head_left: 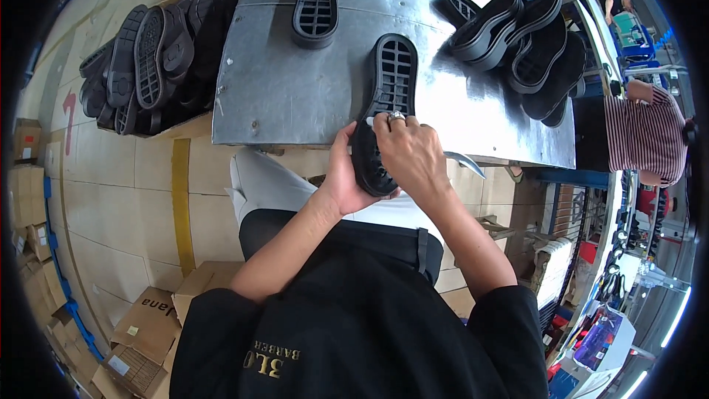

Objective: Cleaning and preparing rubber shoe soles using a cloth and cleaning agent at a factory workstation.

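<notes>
My left hand [343,177] grips a black shoe sole [365,157] from its left side and underneath, just off the table's near edge. Over that sole, my right hand [410,146], with a ring on one finger, is closed around a tool. Most of the tool is hidden in the fist; a curved, pointed metal blade [467,164] sticks out to the right, and a small white bit shows by the fingertips. Just beyond the hands, another black sole [395,74] lies on the metal-topped table [295,96], its ribbed grid facing up.
One more sole [315,4] lies farther back. Several soles are piled at the table's right [528,48]. To the left, a cardboard box [193,130] is heaped with soles [151,55]. Cartons [144,325] stand on the tiled floor. A person in a striped shirt [644,133] is at the right.
</notes>
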{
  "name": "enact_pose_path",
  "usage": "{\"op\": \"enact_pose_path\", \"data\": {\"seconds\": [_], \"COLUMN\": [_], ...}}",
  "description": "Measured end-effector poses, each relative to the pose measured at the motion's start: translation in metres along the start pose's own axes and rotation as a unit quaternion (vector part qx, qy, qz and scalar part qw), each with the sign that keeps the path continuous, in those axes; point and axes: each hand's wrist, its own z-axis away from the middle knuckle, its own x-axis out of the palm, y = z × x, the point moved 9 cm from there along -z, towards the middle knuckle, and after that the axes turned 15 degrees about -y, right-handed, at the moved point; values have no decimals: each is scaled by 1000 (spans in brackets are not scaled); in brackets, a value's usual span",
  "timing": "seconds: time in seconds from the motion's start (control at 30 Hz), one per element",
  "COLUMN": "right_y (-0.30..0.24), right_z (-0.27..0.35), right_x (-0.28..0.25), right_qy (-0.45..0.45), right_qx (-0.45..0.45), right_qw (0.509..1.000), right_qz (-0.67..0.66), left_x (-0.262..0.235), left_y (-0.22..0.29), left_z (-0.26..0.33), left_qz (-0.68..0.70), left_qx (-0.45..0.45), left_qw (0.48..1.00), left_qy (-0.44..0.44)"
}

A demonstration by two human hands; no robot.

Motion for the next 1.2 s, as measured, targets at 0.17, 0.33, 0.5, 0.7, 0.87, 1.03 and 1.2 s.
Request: {"op": "enact_pose_path", "data": {"seconds": [0.17, 0.33, 0.5, 0.7, 0.87, 1.03, 1.2], "right_y": [-21, -19, 29, -6, -37, -34, 52], "right_z": [20, 44, 5, -12, 10, 40, 13], "right_x": [-9, -9, -14, -2, -14, -13, -43], "right_qy": [-8, -65, -39, -27, -16, -87, -32], "right_qx": [-54, -144, -47, -105, -181, -232, -84], "right_qw": [998, 972, 987, 991, 982, 967, 981], "right_qz": [-25, -173, -151, -83, -48, -50, -170], "left_x": [8, 11, 7, 1, -3, -1, 13], "left_y": [2, 15, 21, 23, 33, 38, 34], "left_z": [8, 14, 11, 12, 13, 7, 15], "left_qz": [-21, -52, -44, -15, -55, -88, -75], "left_qx": [9, -18, -36, -27, 21, 15, -55], "left_qw": [998, 997, 998, 998, 995, 993, 995], "left_qy": [65, 62, -25, -56, 74, 76, -19]}}
